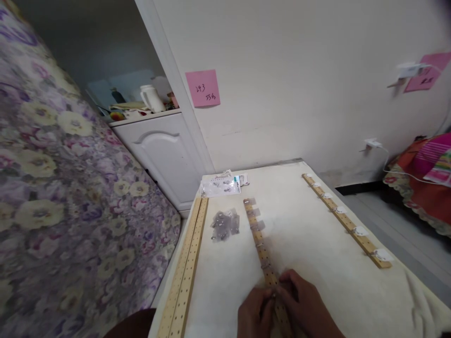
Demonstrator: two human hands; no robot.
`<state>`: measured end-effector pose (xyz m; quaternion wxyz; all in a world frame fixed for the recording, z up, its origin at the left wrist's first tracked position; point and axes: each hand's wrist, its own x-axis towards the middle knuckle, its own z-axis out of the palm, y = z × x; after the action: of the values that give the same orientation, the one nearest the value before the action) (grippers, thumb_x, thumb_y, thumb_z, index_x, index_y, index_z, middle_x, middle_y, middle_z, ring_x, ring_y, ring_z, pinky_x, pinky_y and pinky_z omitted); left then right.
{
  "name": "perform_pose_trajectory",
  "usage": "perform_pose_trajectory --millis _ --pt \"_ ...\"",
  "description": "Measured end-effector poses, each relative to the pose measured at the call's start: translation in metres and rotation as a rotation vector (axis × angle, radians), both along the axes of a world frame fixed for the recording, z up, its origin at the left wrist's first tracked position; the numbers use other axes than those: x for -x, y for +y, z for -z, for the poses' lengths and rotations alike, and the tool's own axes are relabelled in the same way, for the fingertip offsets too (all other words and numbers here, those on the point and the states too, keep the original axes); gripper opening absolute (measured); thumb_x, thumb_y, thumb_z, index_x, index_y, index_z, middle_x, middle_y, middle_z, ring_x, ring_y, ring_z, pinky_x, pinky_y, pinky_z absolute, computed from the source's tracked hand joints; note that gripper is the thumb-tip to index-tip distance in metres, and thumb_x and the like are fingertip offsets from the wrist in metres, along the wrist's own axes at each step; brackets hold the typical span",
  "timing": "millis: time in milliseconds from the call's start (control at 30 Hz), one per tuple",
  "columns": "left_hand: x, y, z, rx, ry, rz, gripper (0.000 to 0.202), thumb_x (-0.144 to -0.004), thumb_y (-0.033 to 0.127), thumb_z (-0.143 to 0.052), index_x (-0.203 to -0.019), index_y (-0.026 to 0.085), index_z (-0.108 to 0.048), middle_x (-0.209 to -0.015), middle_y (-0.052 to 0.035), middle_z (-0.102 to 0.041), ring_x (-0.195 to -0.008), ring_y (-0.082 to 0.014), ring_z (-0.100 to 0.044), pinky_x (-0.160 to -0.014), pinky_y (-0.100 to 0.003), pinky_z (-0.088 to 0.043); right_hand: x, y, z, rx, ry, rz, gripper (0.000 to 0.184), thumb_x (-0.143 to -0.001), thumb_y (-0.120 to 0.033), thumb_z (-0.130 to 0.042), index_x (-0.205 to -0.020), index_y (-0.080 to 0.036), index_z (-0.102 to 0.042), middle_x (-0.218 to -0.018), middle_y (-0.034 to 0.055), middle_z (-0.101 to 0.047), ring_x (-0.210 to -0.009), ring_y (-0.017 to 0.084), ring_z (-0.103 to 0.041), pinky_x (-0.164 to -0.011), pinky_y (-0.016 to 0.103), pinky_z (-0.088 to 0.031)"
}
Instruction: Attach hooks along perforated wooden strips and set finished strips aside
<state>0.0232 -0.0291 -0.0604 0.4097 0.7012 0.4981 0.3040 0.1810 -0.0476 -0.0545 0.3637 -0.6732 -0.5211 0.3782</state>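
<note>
A narrow wooden strip with holes [260, 242] lies lengthwise on the table, several small metal pieces with clear plastic tabs fixed along its far part. Over its near end, my left hand [254, 311] has its fingers closed, the tips at a small shiny bit. My right hand [303, 300] meets it from the right, also closed, fingertips at the same spot. What they pinch is too small and covered to name. Left of the strip rests a pile of small clear plastic bags [225, 224] with dark bits inside.
Two longer perforated wooden strips [190, 253] run along the table's left edge. Another strip [343, 217] on the right carries several white-tabbed pieces. Clear printed packaging [221, 185] lies at the back left. A floral curtain [70, 188] hangs beside the cloth-covered table [317, 239].
</note>
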Motion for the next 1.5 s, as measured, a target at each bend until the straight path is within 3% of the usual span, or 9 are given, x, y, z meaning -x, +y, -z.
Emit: perform_pose_trajectory --millis 267,633,867,1067,1200,1500 --pt "0.001 0.0 0.004 -0.005 0.012 0.001 0.017 -0.086 0.029 -0.056 -0.089 0.02 -0.071 -0.085 -0.0048 -0.074 -0.075 -0.018 -0.066 -0.073 -0.025 -0.052 0.002 0.004 -0.006 0.079 -0.037 0.034 0.01 -0.075 -0.029 -0.056 -0.083 -0.022 -0.055 -0.081 0.0041 -0.071 -0.076 0.02 -0.064 -0.07 0.028 -0.045" --pt "0.005 0.006 0.014 -0.066 0.057 0.051 0.017 -0.086 0.027 -0.054 -0.084 0.02 -0.069 -0.076 -0.003 -0.071 -0.069 -0.0161 -0.065 -0.066 -0.022 -0.051 0.003 0.007 0.003 0.089 -0.041 0.034 0.011 -0.072 -0.027 -0.056 -0.082 -0.022 -0.053 -0.077 0.0022 -0.069 -0.07 0.018 -0.062 -0.065 0.027 -0.043" --pt "0.002 -0.001 0.004 -0.06 0.008 -0.012 0.014 -0.085 0.025 -0.056 -0.084 0.02 -0.069 -0.078 -0.0016 -0.071 -0.071 -0.0161 -0.064 -0.068 -0.023 -0.051 0.0 0.002 0.004 0.028 -0.026 0.035 0.014 -0.076 -0.033 -0.057 -0.083 -0.021 -0.054 -0.073 0.0013 -0.068 -0.069 0.019 -0.062 -0.064 0.027 -0.044" --pt "0.002 -0.004 -0.001 -0.052 0.037 -0.056 0.015 -0.082 0.026 -0.056 -0.089 0.018 -0.068 -0.07 -0.0009 -0.067 -0.064 -0.0157 -0.06 -0.062 -0.023 -0.048 -0.006 -0.006 0.008 -0.08 0.093 0.02 0.021 -0.087 -0.039 -0.045 -0.086 -0.021 -0.055 -0.082 0.0037 -0.07 -0.079 0.019 -0.065 -0.073 0.028 -0.047" --pt "0.002 -0.002 0.002 -0.045 0.021 -0.052 0.021 -0.081 0.028 -0.059 -0.097 0.017 -0.068 -0.072 -0.0017 -0.067 -0.065 -0.0159 -0.06 -0.062 -0.024 -0.049 -0.008 -0.008 0.011 -0.078 0.088 0.033 0.021 -0.085 -0.037 -0.046 -0.093 -0.019 -0.055 -0.086 0.0055 -0.07 -0.081 0.02 -0.066 -0.076 0.03 -0.048" --pt "0.001 -0.004 0.005 -0.081 0.045 -0.042 0.018 -0.08 0.021 -0.059 -0.095 0.018 -0.068 -0.073 -0.0021 -0.068 -0.066 -0.0156 -0.061 -0.062 -0.023 -0.049 0.002 -0.007 0.004 0.006 -0.023 0.049 0.021 -0.083 -0.04 -0.048 -0.089 -0.021 -0.056 -0.081 0.005 -0.069 -0.075 0.021 -0.064 -0.07 0.031 -0.046"
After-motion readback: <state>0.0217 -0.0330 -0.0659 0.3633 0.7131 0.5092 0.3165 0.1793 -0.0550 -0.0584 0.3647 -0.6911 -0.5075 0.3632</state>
